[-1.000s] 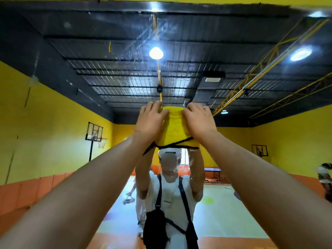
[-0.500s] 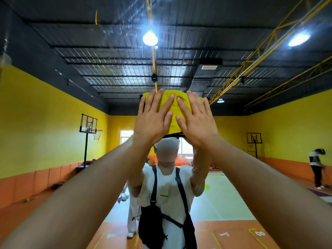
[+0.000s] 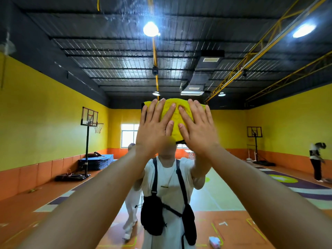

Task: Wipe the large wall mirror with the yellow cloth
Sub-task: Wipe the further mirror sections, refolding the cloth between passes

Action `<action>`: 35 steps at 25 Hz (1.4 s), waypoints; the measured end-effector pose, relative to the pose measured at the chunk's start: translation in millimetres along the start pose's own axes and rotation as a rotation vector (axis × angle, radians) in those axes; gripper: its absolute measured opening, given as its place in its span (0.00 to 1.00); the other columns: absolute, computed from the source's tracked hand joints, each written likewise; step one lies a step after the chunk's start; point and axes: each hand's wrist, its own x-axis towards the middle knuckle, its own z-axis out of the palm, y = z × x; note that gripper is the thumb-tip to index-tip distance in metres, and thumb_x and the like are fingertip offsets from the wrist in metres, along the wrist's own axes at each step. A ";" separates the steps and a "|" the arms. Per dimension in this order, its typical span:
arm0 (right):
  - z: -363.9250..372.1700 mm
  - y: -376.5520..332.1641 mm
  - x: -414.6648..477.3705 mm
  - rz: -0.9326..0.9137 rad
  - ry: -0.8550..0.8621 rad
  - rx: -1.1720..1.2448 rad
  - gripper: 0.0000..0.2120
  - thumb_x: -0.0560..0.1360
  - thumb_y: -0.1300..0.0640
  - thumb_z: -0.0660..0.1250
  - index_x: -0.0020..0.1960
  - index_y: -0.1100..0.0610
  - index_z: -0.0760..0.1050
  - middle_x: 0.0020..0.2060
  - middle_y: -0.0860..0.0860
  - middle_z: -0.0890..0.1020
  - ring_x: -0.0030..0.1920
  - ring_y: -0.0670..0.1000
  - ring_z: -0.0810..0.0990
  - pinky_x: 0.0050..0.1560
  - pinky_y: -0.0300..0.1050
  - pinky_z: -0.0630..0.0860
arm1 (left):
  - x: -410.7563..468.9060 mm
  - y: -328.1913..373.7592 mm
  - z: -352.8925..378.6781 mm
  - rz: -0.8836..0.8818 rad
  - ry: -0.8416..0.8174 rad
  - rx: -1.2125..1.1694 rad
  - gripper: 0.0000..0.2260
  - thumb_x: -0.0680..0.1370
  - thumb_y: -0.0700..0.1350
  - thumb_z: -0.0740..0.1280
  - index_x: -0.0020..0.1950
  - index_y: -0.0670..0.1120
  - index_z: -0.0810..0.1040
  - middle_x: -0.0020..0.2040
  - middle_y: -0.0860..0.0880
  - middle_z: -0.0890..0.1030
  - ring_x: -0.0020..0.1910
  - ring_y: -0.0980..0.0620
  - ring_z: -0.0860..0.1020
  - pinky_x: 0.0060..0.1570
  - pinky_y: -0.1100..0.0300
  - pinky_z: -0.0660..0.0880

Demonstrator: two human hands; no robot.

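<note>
The large wall mirror (image 3: pixel 53 108) fills the whole view and reflects a gym hall with yellow walls and a dark ceiling. A yellow cloth (image 3: pixel 177 115) lies flat against the glass at the centre. My left hand (image 3: pixel 154 130) presses on its left half with fingers straight and spread. My right hand (image 3: pixel 197 130) presses on its right half the same way. Both arms reach up from the lower corners. My own reflection, in a white shirt with black straps, stands directly behind the hands.
In the reflection, a basketball hoop (image 3: pixel 89 121) and stacked blue mats (image 3: pixel 98 161) stand at the left, another hoop (image 3: pixel 254 133) at the right. A person (image 3: pixel 316 161) bends over at far right. A small packet (image 3: pixel 214 242) lies on the orange floor.
Both hands have slid the cloth down the glass, the view tilting down with them. The fingers went from bunched over the cloth's top to flat and spread on it.
</note>
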 end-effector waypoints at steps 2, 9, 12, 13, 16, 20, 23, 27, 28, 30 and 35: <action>3.0 -3.9 -15.9 0.000 0.020 -0.005 0.27 0.86 0.42 0.51 0.82 0.50 0.59 0.82 0.57 0.55 0.83 0.57 0.50 0.80 0.63 0.50 | -15.2 5.6 0.0 0.005 0.002 -0.007 0.23 0.86 0.54 0.53 0.82 0.55 0.58 0.82 0.46 0.58 0.82 0.44 0.52 0.78 0.41 0.52; 9.6 -19.2 -67.3 -0.007 0.029 0.004 0.26 0.86 0.44 0.53 0.82 0.52 0.60 0.82 0.58 0.56 0.82 0.58 0.51 0.80 0.64 0.50 | -66.1 20.8 -0.9 0.004 -0.033 -0.033 0.23 0.86 0.54 0.53 0.81 0.54 0.59 0.81 0.45 0.58 0.81 0.44 0.53 0.77 0.39 0.54; 11.1 -27.5 -91.7 0.002 0.046 0.016 0.26 0.86 0.45 0.55 0.81 0.52 0.62 0.81 0.58 0.57 0.82 0.58 0.52 0.80 0.63 0.51 | -89.4 27.5 -2.1 0.020 -0.029 -0.040 0.23 0.86 0.53 0.54 0.81 0.53 0.60 0.81 0.44 0.59 0.81 0.43 0.54 0.76 0.39 0.56; 11.9 -30.0 -101.1 -0.001 0.047 0.016 0.26 0.85 0.45 0.56 0.81 0.52 0.62 0.81 0.59 0.58 0.82 0.59 0.53 0.80 0.63 0.51 | -98.9 30.2 -2.3 0.022 -0.031 -0.041 0.23 0.85 0.53 0.55 0.81 0.52 0.60 0.81 0.44 0.59 0.81 0.43 0.54 0.76 0.39 0.56; 14.7 -37.3 -127.7 -0.017 0.030 0.021 0.26 0.86 0.45 0.56 0.81 0.53 0.63 0.81 0.59 0.58 0.82 0.59 0.53 0.80 0.63 0.51 | -126.8 38.4 -0.3 0.018 -0.040 -0.054 0.23 0.86 0.53 0.55 0.81 0.52 0.60 0.81 0.44 0.58 0.81 0.42 0.54 0.76 0.38 0.56; 16.5 -45.0 -160.2 -0.023 0.012 0.039 0.26 0.86 0.46 0.56 0.81 0.54 0.63 0.81 0.60 0.58 0.82 0.60 0.53 0.79 0.65 0.53 | -159.2 47.7 2.0 0.013 -0.078 -0.059 0.24 0.85 0.53 0.55 0.81 0.52 0.59 0.81 0.43 0.57 0.81 0.41 0.53 0.75 0.37 0.56; 20.2 -53.6 -188.1 -0.030 0.020 0.058 0.26 0.85 0.46 0.57 0.80 0.54 0.63 0.81 0.60 0.59 0.82 0.61 0.55 0.78 0.66 0.55 | -187.7 55.9 4.0 0.011 -0.075 -0.070 0.24 0.85 0.52 0.57 0.81 0.52 0.61 0.81 0.43 0.59 0.81 0.41 0.55 0.75 0.37 0.57; 24.7 -64.2 -225.6 -0.040 0.016 0.077 0.25 0.85 0.47 0.58 0.80 0.54 0.64 0.80 0.61 0.60 0.81 0.62 0.56 0.78 0.67 0.56 | -226.5 66.8 6.6 -0.004 -0.069 -0.081 0.23 0.84 0.52 0.59 0.80 0.52 0.63 0.80 0.43 0.61 0.80 0.40 0.58 0.75 0.37 0.59; 26.0 -67.4 -237.2 -0.040 0.013 0.082 0.25 0.85 0.47 0.59 0.80 0.54 0.65 0.80 0.61 0.60 0.81 0.62 0.57 0.78 0.67 0.56 | -238.1 70.2 7.3 -0.005 -0.073 -0.083 0.23 0.84 0.52 0.59 0.80 0.52 0.63 0.80 0.43 0.61 0.80 0.40 0.58 0.75 0.37 0.58; 28.7 -75.1 -263.1 -0.038 0.005 0.097 0.25 0.85 0.47 0.59 0.80 0.54 0.65 0.80 0.61 0.60 0.81 0.62 0.58 0.78 0.67 0.55 | -263.2 77.2 8.4 0.003 -0.086 -0.086 0.23 0.84 0.52 0.59 0.80 0.52 0.63 0.80 0.43 0.61 0.80 0.40 0.58 0.76 0.37 0.58; 35.4 -89.5 -318.9 -0.027 -0.019 0.143 0.26 0.83 0.48 0.62 0.79 0.54 0.65 0.79 0.61 0.61 0.81 0.62 0.58 0.77 0.69 0.58 | -315.1 90.2 9.2 0.017 -0.112 -0.107 0.23 0.84 0.53 0.59 0.79 0.52 0.66 0.79 0.42 0.63 0.79 0.39 0.61 0.76 0.38 0.58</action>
